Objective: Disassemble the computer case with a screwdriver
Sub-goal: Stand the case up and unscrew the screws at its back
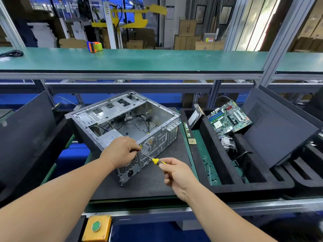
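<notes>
the computer case (125, 123) sits in the middle of the frame on a dark foam mat (153, 182), lying on its side with the open side facing up. it is bare grey metal, mostly emptied out: a drive cage runs along its far edge, a few black cables trail across the floor of it, and a power supply (110, 137) remains in the near left corner. the rear panel, with its perforated fan grille and the power socket, faces the person.

both hands meet at that rear panel, just below centre of the frame. the left hand (122, 149) comes in from the lower left and rests over the top edge of the panel, its fingers curled and pinching the thin metal shaft of the screwdriver (153, 159) near the tip. the right hand (176, 173) comes in from the lower right, a little nearer the viewer, and grips the yellow and black handle between thumb and fingers. the tip itself is hidden behind the left fingers.

to the right of the case a black foam tray (262, 186) holds a green motherboard (230, 117), a hard drive (196, 118) leaning upright, and a heatsink (228, 145). a memory stick (186, 129) lies on the green strip between, with small screws (209, 168) scattered below it. a yellow box with a green button (97, 227) sits at the lower left.
</notes>
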